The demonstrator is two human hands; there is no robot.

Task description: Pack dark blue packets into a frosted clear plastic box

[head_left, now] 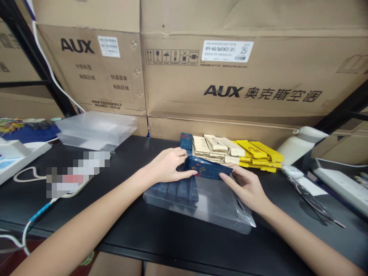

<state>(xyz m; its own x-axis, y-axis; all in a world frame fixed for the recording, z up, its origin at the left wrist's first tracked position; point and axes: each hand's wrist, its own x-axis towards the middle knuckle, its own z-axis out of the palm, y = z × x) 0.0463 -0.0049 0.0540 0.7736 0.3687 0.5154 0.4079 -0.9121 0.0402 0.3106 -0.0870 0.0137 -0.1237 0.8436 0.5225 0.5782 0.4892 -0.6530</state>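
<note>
A dark blue packet [208,168] with gold lettering is held above a clear plastic box [215,214] on the black table. My left hand [169,165] is closed on the packet's left end, with some of its fingers hidden behind it. At the other end, my right hand [244,186] pinches the packet between thumb and fingers. Several dark blue packets [175,189] stand in a row in the left part of the box. Behind my left hand lies another blue packet [186,141], beside piles of cream packets [217,143] and yellow packets [255,153].
Clear plastic boxes [94,128] are stacked at the back left, near a phone [80,176] with a cable. A white bottle [301,145], eyeglasses [310,197] and a power strip [342,188] are at the right. Large cardboard boxes [178,88] form the back wall.
</note>
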